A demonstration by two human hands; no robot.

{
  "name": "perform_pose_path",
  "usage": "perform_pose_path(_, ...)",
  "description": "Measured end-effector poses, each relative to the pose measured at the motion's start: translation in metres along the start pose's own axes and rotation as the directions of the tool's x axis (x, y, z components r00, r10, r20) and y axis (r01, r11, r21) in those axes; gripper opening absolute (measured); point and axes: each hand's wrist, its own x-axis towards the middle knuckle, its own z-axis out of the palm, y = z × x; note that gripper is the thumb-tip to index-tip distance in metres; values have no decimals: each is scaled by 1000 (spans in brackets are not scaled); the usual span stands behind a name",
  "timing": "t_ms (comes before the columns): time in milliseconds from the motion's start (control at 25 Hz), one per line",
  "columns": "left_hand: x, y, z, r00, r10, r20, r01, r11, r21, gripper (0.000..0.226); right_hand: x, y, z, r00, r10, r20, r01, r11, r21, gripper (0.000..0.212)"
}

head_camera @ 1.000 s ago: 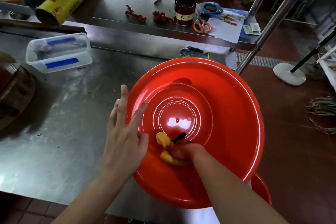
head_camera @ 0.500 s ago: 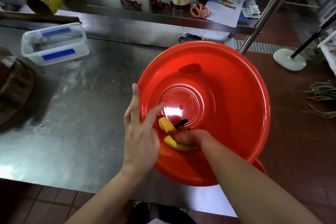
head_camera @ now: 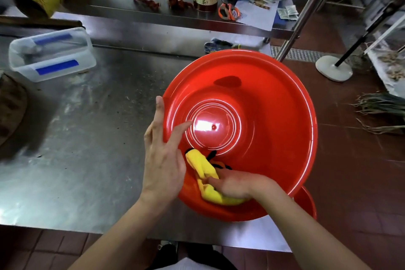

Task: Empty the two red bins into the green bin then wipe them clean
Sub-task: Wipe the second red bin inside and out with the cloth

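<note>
Red bin (head_camera: 263, 116): a wide, round plastic basin on the right end of the desk (head_camera: 87, 138), its right side overhanging the desk edge above the floor; the inside looks bare and glossy, with a bright glare at the centre of its floor
Second red bin (head_camera: 308, 201): only a sliver of rim shows, below and under the near right side of the red bin
Yellow cloth (head_camera: 206, 173): bunched against the near inner wall of the red bin, soft and easily crumpled, with a dark marking on it
Right hand (head_camera: 236, 184): inside the red bin, fingers curled down over the yellow cloth and holding it to the wall
Left hand (head_camera: 162, 155): at the left rim of the red bin, fingers straight and slightly spread, resting along the rim and upper wall, gripping nothing
Green bin: not in view
Weight: judged light for its size, thin moulded plastic that one hand can tip
Stiffness: likely flexes at the rim but keeps its shape
Slipperiness: the shiny wall looks slick, so a flat palm may slide and the red bin may skate on the steel desk
Where to hold: the rolled rim, opposite the wiping hand, gives the surest purchase
Risk: with part of the red bin off the desk edge, a hard push towards the right could tip it
</note>
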Motion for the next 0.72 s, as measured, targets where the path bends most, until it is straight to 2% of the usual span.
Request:
perform_pose_path(480,8,2,-8,996,80,36,-80,997,5,70,-11,11,13,997,63,-35,-64,997,-50,65)
perform_pose_path(720,27,1,-30,972,218,92,-225,971,79,67,21,0,29,995,20,-100,-28,996,-79,68)
